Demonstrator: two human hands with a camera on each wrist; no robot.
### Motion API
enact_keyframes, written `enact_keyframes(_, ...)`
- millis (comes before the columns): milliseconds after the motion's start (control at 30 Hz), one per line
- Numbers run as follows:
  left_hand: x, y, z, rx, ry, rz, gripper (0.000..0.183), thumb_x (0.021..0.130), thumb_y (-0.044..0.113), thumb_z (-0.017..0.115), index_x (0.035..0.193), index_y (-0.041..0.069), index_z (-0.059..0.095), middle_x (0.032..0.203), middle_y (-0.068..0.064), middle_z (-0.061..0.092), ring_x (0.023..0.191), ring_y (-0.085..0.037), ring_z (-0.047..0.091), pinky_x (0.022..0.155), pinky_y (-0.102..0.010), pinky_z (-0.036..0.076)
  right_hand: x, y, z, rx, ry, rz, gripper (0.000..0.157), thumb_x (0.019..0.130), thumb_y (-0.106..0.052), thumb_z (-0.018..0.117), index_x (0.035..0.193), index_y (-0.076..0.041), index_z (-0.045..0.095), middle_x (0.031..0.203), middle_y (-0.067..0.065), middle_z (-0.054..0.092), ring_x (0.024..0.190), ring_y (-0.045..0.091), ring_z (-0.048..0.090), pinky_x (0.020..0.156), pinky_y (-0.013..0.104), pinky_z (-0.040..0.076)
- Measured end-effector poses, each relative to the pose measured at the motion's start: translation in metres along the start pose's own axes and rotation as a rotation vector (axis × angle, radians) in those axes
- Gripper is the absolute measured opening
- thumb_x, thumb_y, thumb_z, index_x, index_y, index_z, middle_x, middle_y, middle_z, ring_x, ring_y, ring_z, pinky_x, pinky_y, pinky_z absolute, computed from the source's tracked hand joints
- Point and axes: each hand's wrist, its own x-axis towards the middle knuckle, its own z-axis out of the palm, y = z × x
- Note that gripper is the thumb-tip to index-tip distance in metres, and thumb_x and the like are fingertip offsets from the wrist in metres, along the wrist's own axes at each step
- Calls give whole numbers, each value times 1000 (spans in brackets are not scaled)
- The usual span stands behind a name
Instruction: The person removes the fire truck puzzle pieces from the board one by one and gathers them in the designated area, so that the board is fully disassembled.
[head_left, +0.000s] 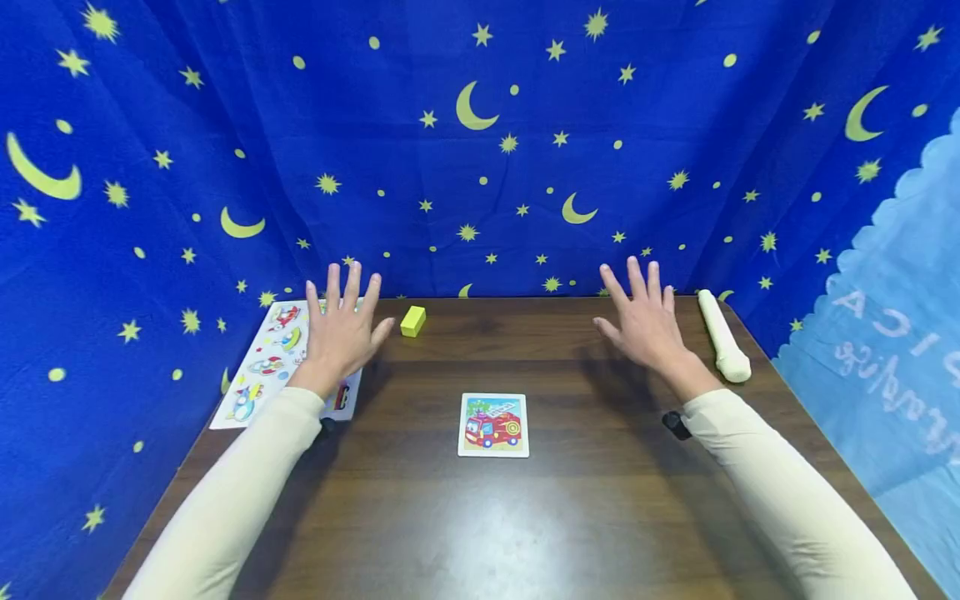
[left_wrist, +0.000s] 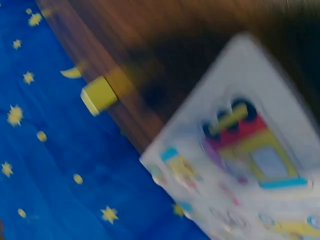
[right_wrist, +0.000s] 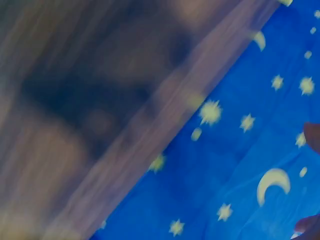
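My left hand (head_left: 339, 337) is held with fingers spread above the white board with cartoon vehicle pictures (head_left: 243, 379), overlapping its right part in the head view. Just right of those fingers a yellow block (head_left: 412, 322) sits near the table's far edge; the left wrist view shows the block (left_wrist: 99, 96) and the board (left_wrist: 245, 65) too. My right hand (head_left: 647, 325) is likewise spread and holds nothing. Beyond it to the right lies a cream-coloured stick with a thicker near end (head_left: 723, 336). Between the arms, a square picture card of a red fire truck (head_left: 492, 425) lies flat.
A dark brown wooden table (head_left: 420, 517) carries everything. Blue cloth with yellow moons and stars (head_left: 420, 167) hangs along its back and left side. Lighter blue cloth with lettering (head_left: 892, 333) hangs at the right.
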Motion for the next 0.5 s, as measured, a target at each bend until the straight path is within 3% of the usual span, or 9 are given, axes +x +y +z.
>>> enact_keyframes(167, -10, 31, 1, -130, -26, 72, 71, 99, 47, 58, 158, 13, 38, 169, -21, 13, 156, -44, 2, 120, -70, 8, -9, -27, 5, 231, -43, -39, 96, 92, -29, 76, 165, -21, 15, 160, 30, 28, 143, 55, 31, 106, 73, 36)
enact_keyframes(300, -21, 59, 5, -209, -132, 136, 68, 98, 45, 61, 156, 14, 44, 170, -20, 12, 156, -44, 6, 120, -68, 15, -13, -50, 11, 447, -136, -24, 98, 90, -26, 78, 165, -17, 16, 147, 29, 44, 131, 47, 50, 105, 62, 43)
enact_keyframes(367, -28, 73, 8, -239, -210, 182, 66, 99, 47, 61, 154, 14, 47, 169, -20, 17, 155, -43, 10, 120, -66, 20, -17, -60, 16, 572, -240, -6, 92, 91, -25, 77, 163, -12, 23, 139, 28, 51, 121, 42, 57, 100, 57, 49)
enact_keyframes(500, -41, 98, 12, -297, -329, 309, 54, 101, 45, 61, 144, 13, 59, 159, -19, 42, 149, -42, 33, 117, -61, 32, -27, -82, 29, 836, -532, 57, 69, 94, -21, 74, 151, 1, 43, 119, 22, 59, 100, 29, 63, 85, 49, 58)
